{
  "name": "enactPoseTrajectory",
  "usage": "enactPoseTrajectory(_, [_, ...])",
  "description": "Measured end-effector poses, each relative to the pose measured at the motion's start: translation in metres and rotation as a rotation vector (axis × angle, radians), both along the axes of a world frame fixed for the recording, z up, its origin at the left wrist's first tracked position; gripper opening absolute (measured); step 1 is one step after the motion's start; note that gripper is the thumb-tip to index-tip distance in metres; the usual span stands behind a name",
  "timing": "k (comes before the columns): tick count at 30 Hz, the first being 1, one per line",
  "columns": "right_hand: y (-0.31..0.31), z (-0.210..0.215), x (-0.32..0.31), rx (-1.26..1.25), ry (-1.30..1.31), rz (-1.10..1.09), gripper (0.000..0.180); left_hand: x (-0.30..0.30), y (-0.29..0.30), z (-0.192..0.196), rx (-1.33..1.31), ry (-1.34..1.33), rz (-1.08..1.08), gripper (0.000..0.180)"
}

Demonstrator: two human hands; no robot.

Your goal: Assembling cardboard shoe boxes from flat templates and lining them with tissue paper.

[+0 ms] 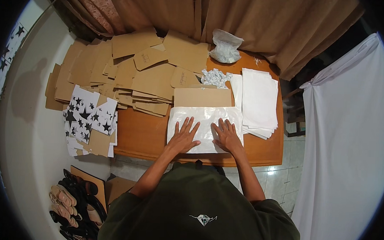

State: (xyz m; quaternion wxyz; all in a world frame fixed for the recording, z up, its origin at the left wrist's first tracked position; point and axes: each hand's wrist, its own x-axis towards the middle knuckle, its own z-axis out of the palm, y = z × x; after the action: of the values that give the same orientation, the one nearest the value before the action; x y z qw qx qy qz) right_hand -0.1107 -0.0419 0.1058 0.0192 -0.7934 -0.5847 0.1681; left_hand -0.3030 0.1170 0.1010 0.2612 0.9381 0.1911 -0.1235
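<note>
A glossy white plastic sheet or mailer bag (207, 116) lies flat near the front edge of the table. My left hand (184, 136) rests on its left half, fingers spread. On its right half my right hand (226, 135) also lies flat with the fingers apart. Both palms face down and neither hand grips anything. A brown cardboard piece (201, 98) shows beyond the sheet's far edge; how far it reaches underneath is hidden. Just right of my right hand sits a stack of white sheets (260, 99).
Flattened cardboard boxes (153, 79) cover the table's (140, 137) left and back. Star-printed cardboard (84, 115) lies at the left edge. Small white packets (215, 78) are heaped behind, near a clear plastic bag (226, 46). Shoes (75, 200) stand lower left; a white cloth (345, 139) hangs at right.
</note>
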Motion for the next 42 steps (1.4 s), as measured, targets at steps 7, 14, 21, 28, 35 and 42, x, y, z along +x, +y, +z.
enactPoseTrajectory(7, [0.002,-0.004,-0.001,-0.010,0.016,0.015,0.080,0.001,-0.001,-0.005,-0.002,0.035,0.008,0.088])
enactPoseTrajectory(14, [0.003,-0.003,-0.001,-0.011,0.034,0.005,0.080,0.001,0.001,-0.012,0.016,0.048,0.011,0.090])
enactPoseTrajectory(21, [0.002,-0.007,-0.002,0.005,0.028,0.013,0.080,0.000,0.001,-0.016,0.013,0.046,0.010,0.089])
enactPoseTrajectory(28, [0.001,-0.012,-0.001,0.018,0.040,0.006,0.078,0.001,0.001,-0.016,0.018,0.056,0.007,0.089])
enactPoseTrajectory(35, [0.008,-0.031,-0.004,-0.034,-0.056,0.033,0.083,0.000,0.002,-0.032,0.106,0.004,0.004,0.087])
enactPoseTrajectory(42, [0.016,-0.061,-0.008,-0.142,0.052,0.019,0.092,0.000,0.004,-0.052,-0.017,0.121,-0.002,0.094])
